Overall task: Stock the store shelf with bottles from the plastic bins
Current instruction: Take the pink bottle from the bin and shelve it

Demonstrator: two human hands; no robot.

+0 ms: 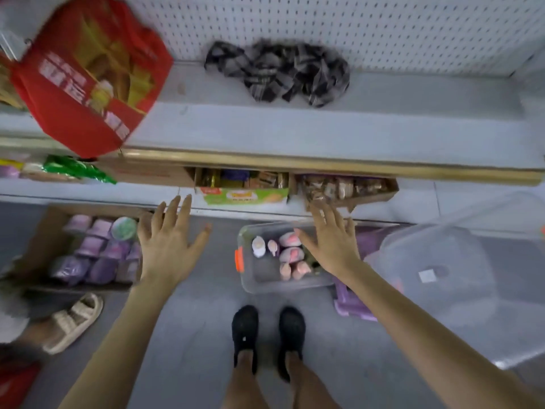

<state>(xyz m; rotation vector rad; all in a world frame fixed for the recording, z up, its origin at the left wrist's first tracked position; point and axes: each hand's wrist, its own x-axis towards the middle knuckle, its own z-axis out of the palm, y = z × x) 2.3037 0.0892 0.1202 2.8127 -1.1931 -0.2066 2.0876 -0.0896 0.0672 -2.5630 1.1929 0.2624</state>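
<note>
A clear plastic bin (250, 283) with an orange latch sits on the floor in front of my feet. It holds several small pink and white bottles (290, 255). My right hand (331, 237) hovers over the bin's right side, fingers spread and straight, holding nothing. My left hand (169, 240) is stretched out to the left of the bin, fingers spread, also empty. The white store shelf (295, 128) with a gold front edge runs across the view above my hands. A pile of dark packets (280, 72) lies at its back.
A large clear bin (460, 267) sits at the right, with a purple lid (351, 305) beside it. A cardboard box of purple packs (91, 252) stands on the floor at left. A red bag (88, 75) hangs upper left. Another person's sandalled foot (73, 323) is at lower left.
</note>
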